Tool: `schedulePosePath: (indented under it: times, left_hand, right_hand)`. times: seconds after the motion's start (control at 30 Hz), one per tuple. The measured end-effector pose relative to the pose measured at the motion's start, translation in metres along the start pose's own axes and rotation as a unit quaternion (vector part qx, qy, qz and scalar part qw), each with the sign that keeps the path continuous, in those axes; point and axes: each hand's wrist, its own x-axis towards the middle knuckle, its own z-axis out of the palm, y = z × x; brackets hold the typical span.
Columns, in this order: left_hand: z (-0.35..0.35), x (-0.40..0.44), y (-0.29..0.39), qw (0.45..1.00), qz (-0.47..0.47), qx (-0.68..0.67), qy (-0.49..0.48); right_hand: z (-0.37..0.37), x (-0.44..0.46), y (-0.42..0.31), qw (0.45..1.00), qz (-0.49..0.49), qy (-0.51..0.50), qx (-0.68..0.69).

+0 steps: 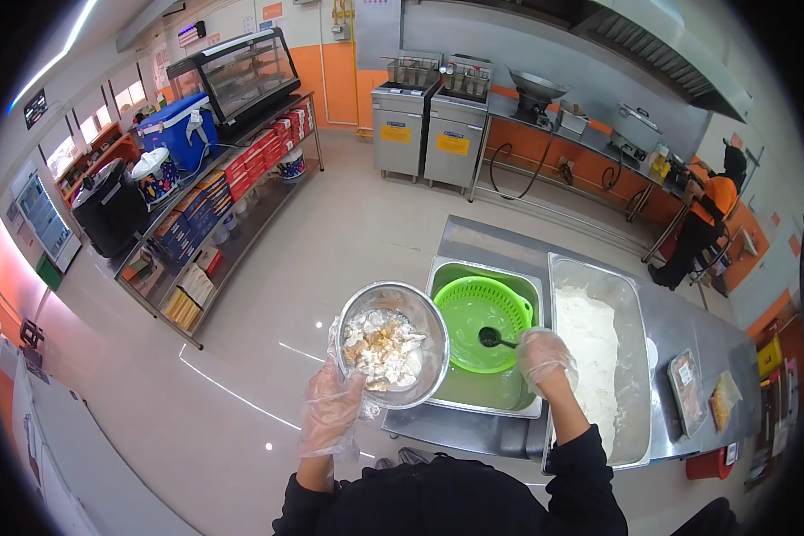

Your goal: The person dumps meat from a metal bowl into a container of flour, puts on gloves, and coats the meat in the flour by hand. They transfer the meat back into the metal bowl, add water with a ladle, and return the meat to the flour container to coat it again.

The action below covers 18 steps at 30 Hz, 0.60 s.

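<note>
Gloved in clear plastic, my left hand (329, 402) grips the side of a round metal bowl (438, 357), held up left of the counter. White floury pieces with golden-brown bits (384, 347) lie in the bowl. My right hand (545, 359), also in a clear plastic glove, is closed on the handle of a black ladle (491, 337). The ladle's head is over a green plastic colander (520, 308), which sits in a deep metal pan (491, 399). Right of that, a long metal pan (632, 393) contains white flour (590, 344).
Two packaged foods, a wrapped tray (686, 393) and a bag (724, 399), lie on the metal counter (482, 239). Two deep fryers (451, 134) stand at the back wall. A shelf rack (241, 210) is at left. Another person (710, 210) is at the far right.
</note>
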Motion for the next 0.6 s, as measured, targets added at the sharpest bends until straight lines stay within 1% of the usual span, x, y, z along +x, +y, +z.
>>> schedulePosePath:
  times: [0.03,0.07,0.1,0.13,0.17,0.27,0.3,0.37,0.4,0.43,0.47,0.5,0.6]
  left_hand:
    - [-0.002,-0.002,0.003,1.000,-0.012,-0.004,-0.002]
    - [-0.004,-0.003,0.009,1.000,-0.023,-0.009,-0.004]
    - [-0.006,-0.004,0.014,0.999,-0.034,-0.014,-0.008]
    - [-0.007,-0.004,0.012,0.998,-0.034,-0.053,-0.022]
    - [-0.008,-0.001,0.007,0.995,-0.034,-0.092,-0.036]
    - [-0.004,0.003,-0.008,0.972,-0.053,-0.218,-0.074]
    - [-0.003,0.003,-0.011,0.959,-0.062,-0.261,-0.088]
    - [-0.001,0.005,-0.012,0.945,-0.069,-0.304,-0.103]
    - [0.001,0.006,-0.012,0.936,-0.074,-0.326,-0.112]
    - [0.003,0.009,-0.014,0.929,-0.060,-0.343,-0.128]
    - [0.007,0.011,-0.017,0.920,-0.047,-0.361,-0.142]
    - [0.011,0.012,-0.021,0.911,-0.037,-0.380,-0.156]
    - [0.026,0.013,-0.030,0.920,-0.080,-0.343,-0.171]
  right_hand:
    - [-0.005,-0.001,0.001,1.000,0.002,0.007,0.003]
    - [-0.011,-0.003,0.002,0.999,0.028,0.008,0.039]
    - [-0.037,-0.009,-0.006,0.996,0.055,0.010,0.076]
    - [-0.056,-0.014,-0.013,0.990,0.081,0.014,0.112]
    - [-0.064,-0.018,-0.015,0.989,0.073,0.038,0.123]
    - [-0.102,-0.037,-0.041,0.985,0.000,0.128,0.114]
    - [-0.109,-0.045,-0.051,0.972,-0.020,0.161,0.171]
    - [-0.119,-0.059,-0.074,0.931,-0.058,0.228,0.279]
    - [-0.124,-0.062,-0.082,0.958,-0.077,0.211,0.180]
    - [-0.127,-0.066,-0.088,0.974,-0.095,0.188,0.079]
    - [-0.128,-0.069,-0.092,0.980,-0.113,0.161,-0.023]
    - [-0.125,-0.077,-0.096,0.963,-0.153,0.224,0.001]
    - [-0.123,-0.096,-0.096,0.955,-0.178,0.236,-0.016]
